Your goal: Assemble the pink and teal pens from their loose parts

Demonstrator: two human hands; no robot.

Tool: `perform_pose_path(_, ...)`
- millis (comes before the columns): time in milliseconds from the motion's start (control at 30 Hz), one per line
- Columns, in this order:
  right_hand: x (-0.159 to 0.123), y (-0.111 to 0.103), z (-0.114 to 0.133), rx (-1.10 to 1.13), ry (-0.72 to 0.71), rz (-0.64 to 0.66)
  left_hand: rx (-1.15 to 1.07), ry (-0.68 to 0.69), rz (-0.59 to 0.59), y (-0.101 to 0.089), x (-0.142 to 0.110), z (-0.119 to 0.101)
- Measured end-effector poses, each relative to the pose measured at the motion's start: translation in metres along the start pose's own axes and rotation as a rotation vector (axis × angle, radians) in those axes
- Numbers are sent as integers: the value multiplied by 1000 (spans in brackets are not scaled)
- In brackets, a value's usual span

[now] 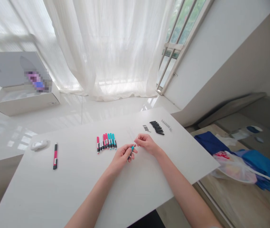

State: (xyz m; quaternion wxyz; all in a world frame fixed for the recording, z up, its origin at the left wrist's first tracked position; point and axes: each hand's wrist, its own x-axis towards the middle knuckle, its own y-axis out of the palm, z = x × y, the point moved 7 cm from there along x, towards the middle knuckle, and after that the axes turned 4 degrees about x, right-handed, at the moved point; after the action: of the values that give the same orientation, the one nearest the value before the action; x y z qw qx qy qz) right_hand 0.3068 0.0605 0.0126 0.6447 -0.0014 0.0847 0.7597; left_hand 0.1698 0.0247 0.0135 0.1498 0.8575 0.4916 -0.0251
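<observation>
My left hand [125, 153] is closed around a teal pen barrel [132, 148], whose upper end points up toward my right hand. The fingers of my right hand [145, 143] are pinched at that end, on a thin pale refill [135, 144] that meets the barrel; how deep it sits is hidden. Just beyond both hands lie several thin white refills [130, 133] side by side. To the left is a row of red, white and teal pen barrels [106, 141] with black lower parts.
Right of the refills lie small dark parts [146, 128], black tapered pen parts [157, 128] and a row of small silvery parts [166, 125]. A red and black pen [55, 156] and a white case [39, 144] lie on the white table [78, 186]. An open box [30, 103] stands behind.
</observation>
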Motion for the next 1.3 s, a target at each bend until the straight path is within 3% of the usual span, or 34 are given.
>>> perform_pose_path(267,-8,4,12,-36,-88,2,-68,-19,30,0,1,1)
perform_pose_path(533,-5,9,5,-89,-25,13,-36,-18,68,2,1,3)
perform_pose_path(767,-4,9,6,-120,-72,29,6,5,104,2,1,0)
perform_pose_path(1067,-13,14,13,-71,-108,83,257,135,-3,8,1,-7)
perform_pose_path(1167,-15,-15,25,-122,-176,-73,482,253,-77,7,1,-16)
perform_pose_path(1300,-20,-70,33,-455,-268,-487,818,398,-154,5,2,-26)
